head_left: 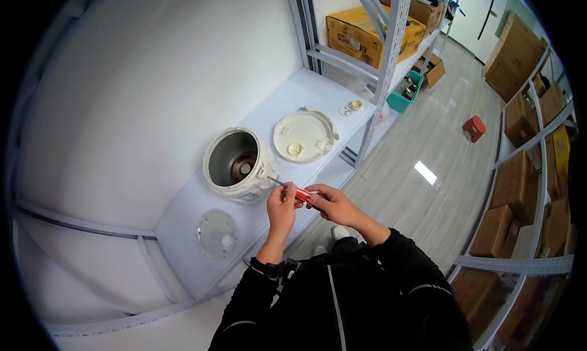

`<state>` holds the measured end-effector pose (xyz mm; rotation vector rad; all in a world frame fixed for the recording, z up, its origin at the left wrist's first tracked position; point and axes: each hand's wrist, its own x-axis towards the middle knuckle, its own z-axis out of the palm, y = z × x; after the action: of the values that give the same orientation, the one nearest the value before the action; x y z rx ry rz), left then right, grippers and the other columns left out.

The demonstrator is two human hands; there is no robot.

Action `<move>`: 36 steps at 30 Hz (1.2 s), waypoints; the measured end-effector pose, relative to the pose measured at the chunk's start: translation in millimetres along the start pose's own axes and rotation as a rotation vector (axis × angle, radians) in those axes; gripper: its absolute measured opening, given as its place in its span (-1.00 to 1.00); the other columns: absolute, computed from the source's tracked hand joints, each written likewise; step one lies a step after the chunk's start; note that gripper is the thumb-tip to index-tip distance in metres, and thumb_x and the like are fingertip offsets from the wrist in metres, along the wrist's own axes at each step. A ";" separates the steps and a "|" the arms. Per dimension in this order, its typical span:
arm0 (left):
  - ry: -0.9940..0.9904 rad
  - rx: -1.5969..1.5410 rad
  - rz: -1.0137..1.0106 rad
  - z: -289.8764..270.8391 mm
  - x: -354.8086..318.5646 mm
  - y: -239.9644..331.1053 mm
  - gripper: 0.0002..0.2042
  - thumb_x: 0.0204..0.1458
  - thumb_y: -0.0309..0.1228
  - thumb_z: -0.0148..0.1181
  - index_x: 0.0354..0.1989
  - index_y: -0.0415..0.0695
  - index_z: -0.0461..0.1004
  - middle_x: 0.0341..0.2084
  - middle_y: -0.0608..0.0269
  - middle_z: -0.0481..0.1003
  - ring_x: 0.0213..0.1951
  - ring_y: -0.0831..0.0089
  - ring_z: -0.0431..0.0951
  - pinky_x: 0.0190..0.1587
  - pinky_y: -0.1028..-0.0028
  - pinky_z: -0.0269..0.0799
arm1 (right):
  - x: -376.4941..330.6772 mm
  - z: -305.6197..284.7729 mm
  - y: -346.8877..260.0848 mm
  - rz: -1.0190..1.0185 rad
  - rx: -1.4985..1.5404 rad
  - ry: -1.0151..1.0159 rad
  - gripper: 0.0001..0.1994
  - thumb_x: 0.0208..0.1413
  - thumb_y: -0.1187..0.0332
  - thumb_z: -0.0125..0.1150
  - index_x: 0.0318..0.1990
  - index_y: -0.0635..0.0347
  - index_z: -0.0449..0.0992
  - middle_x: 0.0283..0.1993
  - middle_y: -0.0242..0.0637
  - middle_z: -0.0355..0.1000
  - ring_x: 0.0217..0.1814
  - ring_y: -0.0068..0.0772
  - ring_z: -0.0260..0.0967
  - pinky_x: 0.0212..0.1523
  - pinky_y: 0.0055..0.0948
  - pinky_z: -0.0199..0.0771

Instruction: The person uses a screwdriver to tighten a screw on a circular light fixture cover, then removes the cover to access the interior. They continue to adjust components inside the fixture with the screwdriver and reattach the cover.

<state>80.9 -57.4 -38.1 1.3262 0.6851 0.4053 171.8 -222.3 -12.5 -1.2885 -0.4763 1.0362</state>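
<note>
Both of my hands are on a screwdriver [302, 194] with a red handle. My left hand [281, 209] pinches the front of the handle, and my right hand [336, 206] is closed round its rear end. The grey shaft points at the hinge side of a white rice cooker body [264, 191]; whether its tip touches is too small to tell. The cooker stands open, showing a grey inside with a brown-stained heating plate. Beyond it lies its detached round cream lid [312, 137]. A round metal inner lid [216, 233] rests on the near left of the shelf.
A small cream cap [356, 105] and a white disc [345, 111] lie by the shelf's far end, near a metal upright [391, 45]. Beyond are a yellow carton [354, 36], a teal basket [403, 100] and a red stool [474, 129]. Boxes [516, 189] fill the right rack.
</note>
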 end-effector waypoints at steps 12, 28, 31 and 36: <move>-0.055 0.032 0.050 -2.2 2.3 -5.0 -0.70 0.38 -0.25 0.24 0.01 -0.28 0.49 -0.26 0.19 0.62 -0.36 0.52 0.65 -0.32 0.52 0.62 | 4.1 2.0 6.5 -0.387 -0.542 0.110 -0.57 0.39 0.21 0.26 0.28 0.26 0.51 -0.02 -0.16 0.65 -0.32 -0.33 0.58 -0.26 -0.31 0.58; -0.086 0.022 -0.012 -10.0 1.9 6.6 -0.69 0.34 -0.24 0.31 -0.14 -0.33 0.56 -0.33 0.17 0.66 -0.37 0.51 0.67 -0.33 0.55 0.61 | 10.4 -3.3 -20.8 0.222 0.160 -0.119 -0.59 0.47 0.16 0.16 0.33 0.16 0.49 -0.20 -0.30 0.59 -0.43 -0.63 0.40 -0.50 -0.60 0.25; -0.109 -0.066 -0.013 -10.9 3.0 0.2 -0.68 0.34 -0.26 0.30 -0.01 -0.34 0.57 -0.26 0.16 0.66 -0.31 0.50 0.68 -0.28 0.53 0.63 | 18.1 -0.9 1.6 -0.113 -0.259 -0.045 -0.58 0.38 0.22 0.27 0.32 0.10 0.50 -0.19 -0.24 0.60 -0.46 -0.46 0.43 -0.52 -0.46 0.33; -0.160 -0.153 -0.073 -14.4 3.6 0.6 -0.65 0.38 -0.29 0.25 0.14 -0.33 0.52 -0.16 0.15 0.65 -0.22 0.45 0.69 -0.16 0.46 0.66 | -2.7 13.5 -15.4 -0.498 -1.169 0.209 -0.44 0.13 0.36 0.42 0.32 -0.03 0.50 -0.28 -0.20 0.47 -0.37 -0.13 0.51 -0.40 -0.23 0.51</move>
<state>74.1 -44.2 -39.7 1.1718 0.5554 0.2833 165.3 -216.2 6.1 -2.0969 -1.2631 0.1143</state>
